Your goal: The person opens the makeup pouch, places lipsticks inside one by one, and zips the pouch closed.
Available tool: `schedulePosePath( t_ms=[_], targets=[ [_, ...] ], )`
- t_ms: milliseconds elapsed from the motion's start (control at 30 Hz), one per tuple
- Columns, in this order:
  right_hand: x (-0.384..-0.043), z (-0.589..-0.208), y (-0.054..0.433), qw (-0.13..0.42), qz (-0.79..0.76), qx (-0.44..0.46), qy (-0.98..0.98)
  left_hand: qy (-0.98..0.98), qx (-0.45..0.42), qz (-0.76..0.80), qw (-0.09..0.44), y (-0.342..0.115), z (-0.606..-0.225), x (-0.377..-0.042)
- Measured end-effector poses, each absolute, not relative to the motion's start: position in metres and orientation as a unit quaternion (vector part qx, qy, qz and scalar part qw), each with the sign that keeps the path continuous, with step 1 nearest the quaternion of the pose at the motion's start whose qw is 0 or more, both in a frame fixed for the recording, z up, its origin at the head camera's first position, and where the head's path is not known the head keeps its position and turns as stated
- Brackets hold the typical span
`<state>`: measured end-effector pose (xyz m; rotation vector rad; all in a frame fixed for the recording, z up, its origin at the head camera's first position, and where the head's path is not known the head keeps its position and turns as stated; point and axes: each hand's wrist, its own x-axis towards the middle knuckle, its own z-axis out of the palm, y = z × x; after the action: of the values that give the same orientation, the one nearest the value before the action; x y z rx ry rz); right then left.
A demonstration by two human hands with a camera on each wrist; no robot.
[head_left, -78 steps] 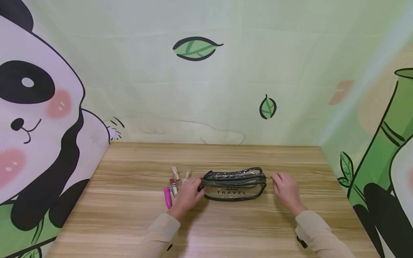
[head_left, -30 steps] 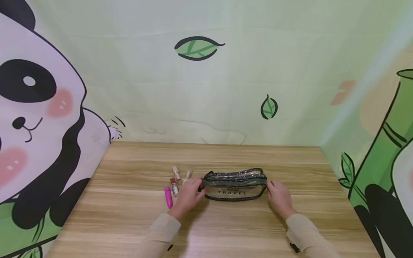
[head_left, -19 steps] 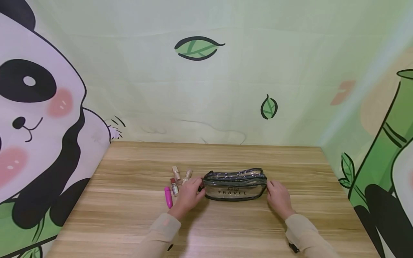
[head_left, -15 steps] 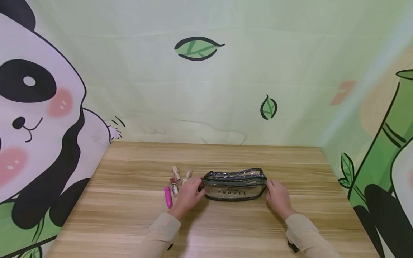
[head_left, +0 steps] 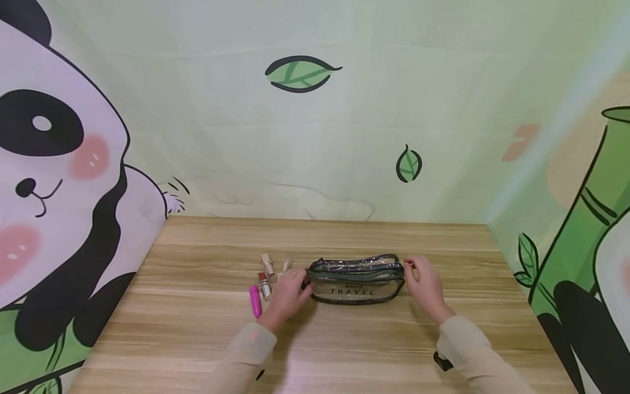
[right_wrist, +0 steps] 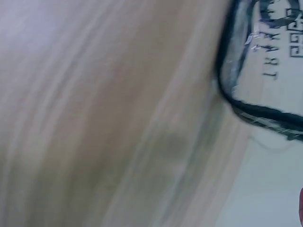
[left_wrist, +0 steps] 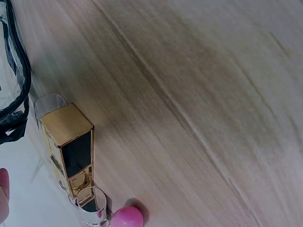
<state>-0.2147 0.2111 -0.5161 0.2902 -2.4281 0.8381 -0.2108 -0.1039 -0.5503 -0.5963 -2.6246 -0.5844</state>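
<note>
A clear toiletry pouch (head_left: pixel 351 287) with black trim and the word TRAVEL stands on the table, its zipper running along the top. My left hand (head_left: pixel 286 293) grips its left end, fingers bent at the corner. At the opposite end my right hand (head_left: pixel 425 284) pinches the upper right corner with thumb and forefinger; what lies exactly between those fingertips is hidden. In the left wrist view, a gold and black lipstick tube (left_wrist: pixel 73 142) lies close to the pouch's trim. The right wrist view is blurred and shows the pouch's black edge (right_wrist: pixel 225 85).
Left of the pouch lie a magenta tube (head_left: pixel 255 301), a lipstick with a red end (head_left: pixel 264 285) and a beige lipstick (head_left: pixel 267 262). The wood-grain table (head_left: pixel 197 328) meets a cloth backdrop (head_left: pixel 221 137) printed with a panda and leaves.
My right hand first came in from the right to the pouch's end, then shifted slightly up to its top corner. My left hand keeps its hold; the lipsticks stay put.
</note>
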Motion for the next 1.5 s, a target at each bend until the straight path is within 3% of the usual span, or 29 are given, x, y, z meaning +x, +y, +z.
schedulePosePath(
  t_ms=[433,1067,1500],
  targets=[
    [-0.217,-0.497,0.199,0.317,0.285,0.206,-0.881,-0.935,-0.211,-0.213,0.188,-0.102,-0.548,-0.216],
    [-0.217,-0.500,0.197,0.290,0.263,0.235,-0.889,-0.942,-0.213,-0.198,0.167,-0.105,-0.547,-0.217],
    [-0.213,-0.506,0.200,0.204,0.340,0.191,-0.898,-0.939,-0.219,-0.195,0.177,-0.106,-0.548,-0.217]
  ],
)
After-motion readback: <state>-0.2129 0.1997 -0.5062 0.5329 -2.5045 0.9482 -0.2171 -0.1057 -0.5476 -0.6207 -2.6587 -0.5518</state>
